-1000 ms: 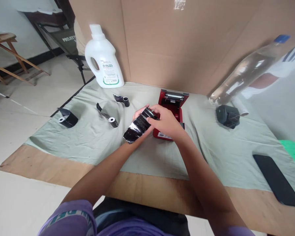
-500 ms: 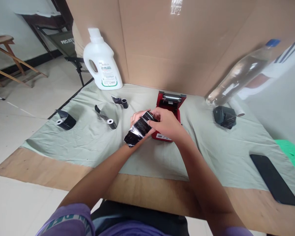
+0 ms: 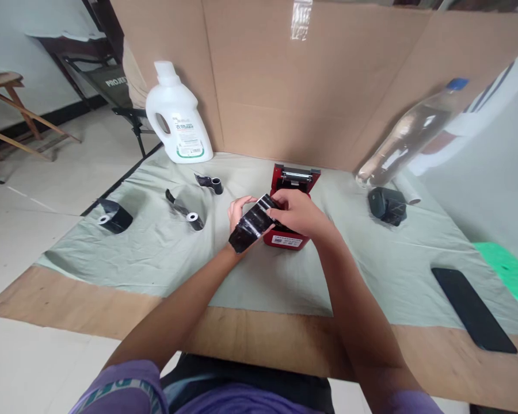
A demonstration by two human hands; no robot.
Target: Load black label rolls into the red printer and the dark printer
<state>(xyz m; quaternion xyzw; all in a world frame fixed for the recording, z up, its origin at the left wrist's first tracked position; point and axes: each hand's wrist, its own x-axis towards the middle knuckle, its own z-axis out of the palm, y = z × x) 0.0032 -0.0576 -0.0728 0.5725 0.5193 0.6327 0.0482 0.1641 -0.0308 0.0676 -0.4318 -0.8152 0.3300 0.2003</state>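
Note:
A glossy black film strip (image 3: 251, 225) lies slantwise over my left wrist and palm, its loose end toward me. My left hand (image 3: 240, 208) is curled beneath and behind it, with its fingers partly hidden. At the strip's upper end, my right hand (image 3: 300, 211) grips it, thumb on top; whatever lies under those fingers is covered. Just behind and below my right hand stands a small red printer (image 3: 285, 240), lid (image 3: 296, 175) raised. My hand blocks most of its inside.
To the left are several small black rolls (image 3: 195, 221) with loose tails. A white detergent bottle (image 3: 179, 123) and a clear bottle (image 3: 410, 132) stand by the cardboard (image 3: 285, 86). On the right lie a black wrapped object (image 3: 386, 206) and a phone (image 3: 472, 307).
The black strip and both hands have shifted slightly right in view. My left fingers have lifted a little into an arch. The view has tilted slightly, showing more of the printer's front.

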